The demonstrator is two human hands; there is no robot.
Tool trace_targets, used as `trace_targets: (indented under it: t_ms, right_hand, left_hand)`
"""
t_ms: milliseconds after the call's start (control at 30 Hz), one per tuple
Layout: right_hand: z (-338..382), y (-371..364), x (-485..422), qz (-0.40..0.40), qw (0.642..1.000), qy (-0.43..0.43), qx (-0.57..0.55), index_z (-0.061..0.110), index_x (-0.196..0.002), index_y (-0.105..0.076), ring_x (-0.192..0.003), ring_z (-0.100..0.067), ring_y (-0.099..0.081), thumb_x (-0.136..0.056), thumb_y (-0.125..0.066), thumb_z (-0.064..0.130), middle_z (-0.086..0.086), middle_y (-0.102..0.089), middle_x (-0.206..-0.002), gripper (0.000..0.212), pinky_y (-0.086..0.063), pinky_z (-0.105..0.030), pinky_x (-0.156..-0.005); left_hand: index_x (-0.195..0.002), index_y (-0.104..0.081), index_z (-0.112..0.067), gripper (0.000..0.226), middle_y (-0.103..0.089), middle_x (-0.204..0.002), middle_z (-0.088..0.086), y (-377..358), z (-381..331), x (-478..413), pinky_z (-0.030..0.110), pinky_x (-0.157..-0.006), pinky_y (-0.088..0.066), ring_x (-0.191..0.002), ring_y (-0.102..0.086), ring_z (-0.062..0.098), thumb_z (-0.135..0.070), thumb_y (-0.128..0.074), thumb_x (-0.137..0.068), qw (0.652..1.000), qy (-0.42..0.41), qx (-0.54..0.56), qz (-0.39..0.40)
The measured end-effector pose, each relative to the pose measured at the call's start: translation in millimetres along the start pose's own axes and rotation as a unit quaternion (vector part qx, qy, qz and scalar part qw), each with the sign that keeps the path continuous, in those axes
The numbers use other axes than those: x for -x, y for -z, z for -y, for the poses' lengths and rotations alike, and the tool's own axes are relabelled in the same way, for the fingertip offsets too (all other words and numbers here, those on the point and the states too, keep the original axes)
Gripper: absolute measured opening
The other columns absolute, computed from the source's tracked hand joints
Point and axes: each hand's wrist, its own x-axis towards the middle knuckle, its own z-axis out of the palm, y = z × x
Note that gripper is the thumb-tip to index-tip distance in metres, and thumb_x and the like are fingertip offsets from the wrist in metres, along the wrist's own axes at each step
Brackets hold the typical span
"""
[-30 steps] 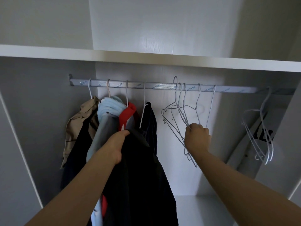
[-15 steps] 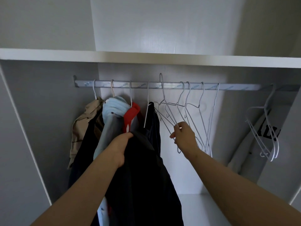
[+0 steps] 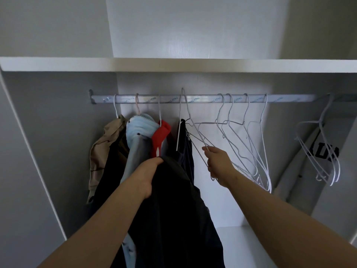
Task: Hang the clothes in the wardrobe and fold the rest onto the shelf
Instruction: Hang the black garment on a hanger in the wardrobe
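Observation:
My left hand (image 3: 149, 172) grips the top of a black garment (image 3: 173, 219) that hangs down in front of me, below the silver rail (image 3: 202, 99). My right hand (image 3: 218, 161) pinches the lower wire of a white hanger (image 3: 190, 120) whose hook stands just above the rail. On the rail's left hang a beige garment (image 3: 102, 149), a light blue one (image 3: 139, 124), a red one (image 3: 161, 136) and a dark one (image 3: 185, 144). Several empty white hangers (image 3: 249, 144) hang to the right of my hand.
A white shelf (image 3: 173, 64) runs above the rail. More empty hangers (image 3: 322, 151) hang at the far right in front of a white garment with black letters (image 3: 326, 151). The wardrobe's white floor (image 3: 241, 246) lies below, and its side wall (image 3: 48, 151) stands at left.
My right hand has moved left from the bunch of empty hangers, taking one hanger with it and lifting its hook above the rail. My left hand still holds the black garment.

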Motion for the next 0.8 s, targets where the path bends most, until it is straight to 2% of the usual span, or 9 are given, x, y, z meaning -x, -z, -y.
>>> trace_targets:
  t_ms: [67,133,233,333,400,467,533,700,800]
  right_hand:
    - [-5.3,2.6,1.9,0.000,1.000,-0.016,-0.010,0.020,-0.099,-0.064,-0.035,-0.008,-0.021,-0.097,-0.043,0.021,0.009,-0.027,-0.038,0.021,-0.016,-0.016,-0.039]
    - [-6.6,5.3,0.9,-0.025,0.999,-0.025,-0.002,0.015,-0.103,-0.063,-0.034,-0.008,-0.021,-0.097,-0.044,0.022,0.008,-0.026,-0.038,0.021,-0.017,-0.014,-0.036]
    - [-4.0,7.0,-4.6,-0.096,0.995,-0.024,0.018,0.007,-0.115,-0.060,-0.039,-0.007,-0.028,-0.097,-0.043,0.020,0.006,-0.033,-0.045,0.028,-0.022,-0.015,-0.034]
    - [-0.4,1.2,-0.7,-0.045,0.998,-0.037,-0.019,0.004,-0.114,-0.060,-0.029,-0.007,-0.024,-0.097,-0.043,0.018,0.008,-0.030,-0.034,0.028,-0.018,-0.012,-0.032]
    - [0.5,-4.5,3.1,-0.006,0.999,-0.039,-0.026,-0.002,-0.106,-0.059,-0.028,-0.007,-0.022,-0.096,-0.045,0.017,0.009,-0.028,-0.032,0.025,-0.017,-0.011,-0.035]
    - [0.6,-7.0,3.6,0.002,0.999,-0.040,-0.025,0.006,-0.105,-0.062,-0.028,-0.007,-0.022,-0.096,-0.045,0.017,0.009,-0.027,-0.033,0.023,-0.017,-0.011,-0.035]
    - [-1.6,-5.7,1.4,-0.022,0.999,-0.031,-0.019,0.012,-0.111,-0.062,-0.028,-0.006,-0.021,-0.096,-0.044,0.017,0.010,-0.026,-0.033,0.024,-0.019,-0.011,-0.033]
    - [-9.5,3.3,3.2,-0.121,0.991,-0.011,-0.055,-0.001,-0.107,-0.060,-0.033,-0.007,-0.022,-0.095,-0.048,0.020,0.008,-0.026,-0.038,0.026,-0.020,-0.015,-0.032]
    - [-10.3,8.1,11.9,-0.134,0.989,0.036,-0.057,0.016,-0.097,-0.066,-0.031,-0.006,-0.027,-0.094,-0.051,0.023,0.009,-0.031,-0.035,0.017,-0.025,-0.013,-0.034]
  left_hand:
    - [-0.076,-0.061,-0.007,0.019,-0.063,-0.045,0.004,0.2,-0.6,-3.2,0.021,-0.042,-0.048,-0.055,-0.060,0.019,-0.018,-0.053,-0.090,1.000,-0.007,-0.004,0.004]
    - [-0.076,-0.061,-0.007,0.020,-0.063,-0.046,0.004,-0.9,-0.3,-7.2,0.022,-0.043,-0.048,-0.051,-0.061,0.019,-0.017,-0.053,-0.090,1.000,-0.010,-0.007,0.009]
    - [-0.078,-0.062,-0.005,0.019,-0.066,-0.055,0.008,-2.7,1.2,-11.3,0.029,-0.054,-0.047,-0.063,-0.059,0.021,-0.018,-0.053,-0.090,1.000,-0.004,-0.010,0.015]
    - [-0.082,-0.063,-0.005,0.018,-0.064,-0.071,0.012,-4.5,3.1,-13.8,0.030,-0.056,-0.046,-0.066,-0.059,0.023,-0.019,-0.054,-0.090,1.000,0.007,-0.013,0.020]
    - [-0.080,-0.063,-0.005,0.019,-0.064,-0.065,0.011,-6.3,3.8,-15.9,0.029,-0.053,-0.047,-0.063,-0.059,0.023,-0.018,-0.055,-0.090,1.000,0.010,-0.019,0.022]
    - [-0.075,-0.063,-0.006,0.020,-0.064,-0.052,0.008,-7.8,3.9,-16.5,0.025,-0.046,-0.048,-0.059,-0.059,0.022,-0.018,-0.055,-0.089,0.999,0.016,-0.020,0.028]
    - [-0.075,-0.063,-0.006,0.021,-0.064,-0.048,0.007,-7.7,3.5,-17.1,0.024,-0.044,-0.049,-0.059,-0.059,0.022,-0.018,-0.054,-0.089,0.999,0.015,-0.021,0.031]
    - [-0.076,-0.062,-0.006,0.020,-0.064,-0.053,0.008,-5.3,-0.4,-20.4,0.027,-0.050,-0.046,-0.060,-0.058,0.022,-0.018,-0.053,-0.090,0.999,0.015,-0.015,0.026]
    - [-0.077,-0.061,-0.006,0.019,-0.063,-0.061,0.010,-8.1,-1.0,-20.4,0.025,-0.045,-0.047,-0.061,-0.058,0.022,-0.018,-0.054,-0.090,1.000,0.014,-0.010,0.019]
